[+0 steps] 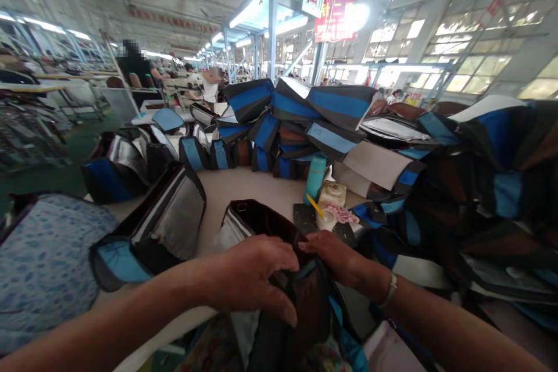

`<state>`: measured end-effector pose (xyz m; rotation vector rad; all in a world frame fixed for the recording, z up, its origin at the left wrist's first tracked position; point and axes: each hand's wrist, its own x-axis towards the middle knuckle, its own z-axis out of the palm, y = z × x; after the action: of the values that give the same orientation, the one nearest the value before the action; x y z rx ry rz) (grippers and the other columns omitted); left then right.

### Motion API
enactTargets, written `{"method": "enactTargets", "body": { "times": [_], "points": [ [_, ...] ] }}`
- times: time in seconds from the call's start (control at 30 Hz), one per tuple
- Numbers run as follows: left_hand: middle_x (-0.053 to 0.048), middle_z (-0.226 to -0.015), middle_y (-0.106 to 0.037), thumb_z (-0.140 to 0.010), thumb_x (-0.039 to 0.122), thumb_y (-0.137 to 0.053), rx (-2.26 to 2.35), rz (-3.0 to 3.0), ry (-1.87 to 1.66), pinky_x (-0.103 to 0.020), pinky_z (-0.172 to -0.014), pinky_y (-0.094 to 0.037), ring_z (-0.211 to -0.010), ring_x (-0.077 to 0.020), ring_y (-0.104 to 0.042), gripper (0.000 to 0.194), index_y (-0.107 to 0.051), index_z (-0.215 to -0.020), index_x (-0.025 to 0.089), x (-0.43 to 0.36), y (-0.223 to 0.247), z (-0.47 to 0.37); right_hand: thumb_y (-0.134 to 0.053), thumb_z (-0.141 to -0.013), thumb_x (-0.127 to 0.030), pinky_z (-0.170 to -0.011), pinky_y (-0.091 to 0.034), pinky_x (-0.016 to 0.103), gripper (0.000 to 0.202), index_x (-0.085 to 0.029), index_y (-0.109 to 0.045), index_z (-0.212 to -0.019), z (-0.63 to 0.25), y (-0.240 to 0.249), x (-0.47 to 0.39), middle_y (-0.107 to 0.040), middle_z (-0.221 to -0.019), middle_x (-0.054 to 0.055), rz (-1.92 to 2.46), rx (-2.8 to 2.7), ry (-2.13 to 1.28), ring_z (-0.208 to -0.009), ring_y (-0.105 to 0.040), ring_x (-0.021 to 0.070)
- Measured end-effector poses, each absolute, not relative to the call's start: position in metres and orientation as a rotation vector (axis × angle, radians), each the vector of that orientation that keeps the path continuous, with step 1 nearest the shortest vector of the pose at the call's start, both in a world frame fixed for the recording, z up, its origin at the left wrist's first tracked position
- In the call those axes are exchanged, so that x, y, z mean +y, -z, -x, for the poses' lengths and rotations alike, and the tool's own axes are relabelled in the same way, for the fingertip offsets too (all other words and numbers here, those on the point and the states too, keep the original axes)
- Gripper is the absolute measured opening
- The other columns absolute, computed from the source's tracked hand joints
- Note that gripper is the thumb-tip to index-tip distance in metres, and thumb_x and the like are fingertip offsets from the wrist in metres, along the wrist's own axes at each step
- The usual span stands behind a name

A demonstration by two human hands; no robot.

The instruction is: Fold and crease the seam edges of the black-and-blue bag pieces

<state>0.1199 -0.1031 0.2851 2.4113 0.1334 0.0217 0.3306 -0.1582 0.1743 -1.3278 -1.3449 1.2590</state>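
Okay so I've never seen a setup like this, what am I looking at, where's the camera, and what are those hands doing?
There's no robot here: these are a person's own bare hands, filmed by one camera worn on the head, looking forward and down. The left hand, thumb and fingers apart, is over an open-topped bag. The right hand has its fingers at the bag's rim; whether it grips is hard to tell. On the pale table are more bags, many piled up, with a teal bottle and a pink cloth near the right hand.
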Motion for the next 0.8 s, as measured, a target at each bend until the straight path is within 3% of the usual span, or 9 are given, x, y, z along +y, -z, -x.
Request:
{"method": "enactTargets", "body": {
  "times": [0.17,0.23,0.33,0.43,0.53,0.8],
  "points": [
    [0.002,-0.082,-0.064,-0.068,0.057,-0.087,0.341,-2.036,0.074,-0.022,-0.066,-0.041,-0.078,-0.0147,-0.057,0.045,-0.073,-0.083,0.016,-0.081,-0.27,-0.124,-0.053,-0.089,-0.057,-0.065,-0.039,0.031,0.042,-0.02,-0.051,-0.07,-0.339,-0.187,-0.165,-0.048,-0.067,-0.001,1.436,-1.47,-1.102,-0.066,-0.046,0.0151],
    [0.003,-0.078,-0.062,-0.065,0.054,-0.089,0.356,-1.986,0.101,-0.021,-0.063,-0.039,-0.075,-0.0138,-0.055,0.044,-0.073,-0.079,0.015,-0.075,-0.266,-0.127,-0.051,-0.095,-0.048,-0.078,-0.042,0.035,0.031,-0.019,-0.06,-0.09,-0.343,-0.208,-0.172,-0.06,-0.085,0.004,1.509,-1.567,-0.762,-0.081,-0.054,0.0189],
    [0.004,-0.073,-0.06,-0.064,0.052,-0.09,0.344,-1.943,0.115,-0.021,-0.058,-0.036,-0.069,-0.012,-0.051,0.044,-0.071,-0.077,0.015,-0.066,-0.265,-0.134,-0.05,-0.097,-0.046,-0.097,-0.042,0.04,0.033,-0.023,-0.057,-0.119,-0.342,-0.239,-0.184,-0.062,-0.118,0.01,1.364,-1.758,-0.457,-0.109,-0.056,0.0236],
    [0.005,-0.071,-0.06,-0.066,0.053,-0.088,0.342,-1.91,0.143,-0.021,-0.06,-0.036,-0.068,-0.0113,-0.049,0.044,-0.072,-0.078,0.015,-0.059,-0.264,-0.139,-0.072,-0.08,-0.06,-0.079,-0.046,0.033,0.046,-0.023,-0.061,-0.106,-0.335,-0.248,-0.186,-0.064,-0.102,0.005,1.283,-1.841,-0.701,-0.091,-0.058,0.02],
    [0.004,-0.072,-0.061,-0.066,0.054,-0.088,0.349,-1.841,0.188,-0.021,-0.063,-0.039,-0.069,-0.0119,-0.051,0.043,-0.075,-0.081,0.015,-0.055,-0.261,-0.141,-0.086,-0.064,-0.059,-0.067,-0.039,0.028,0.05,-0.021,-0.061,-0.084,-0.334,-0.237,-0.179,-0.061,-0.082,-0.002,1.342,-1.803,-0.849,-0.075,-0.052,0.0142],
    [0.004,-0.068,-0.055,-0.077,0.043,-0.08,0.362,-1.938,0.231,-0.021,-0.058,-0.034,-0.064,-0.0102,-0.047,0.029,-0.072,-0.081,0.015,-0.054,-0.26,-0.144,-0.083,-0.076,-0.035,-0.07,-0.039,0.024,0.026,-0.018,-0.066,-0.086,-0.35,-0.219,-0.171,-0.058,-0.084,-0.004,1.103,-1.748,-1.21,-0.076,-0.051,0.0092]
  ]
}}
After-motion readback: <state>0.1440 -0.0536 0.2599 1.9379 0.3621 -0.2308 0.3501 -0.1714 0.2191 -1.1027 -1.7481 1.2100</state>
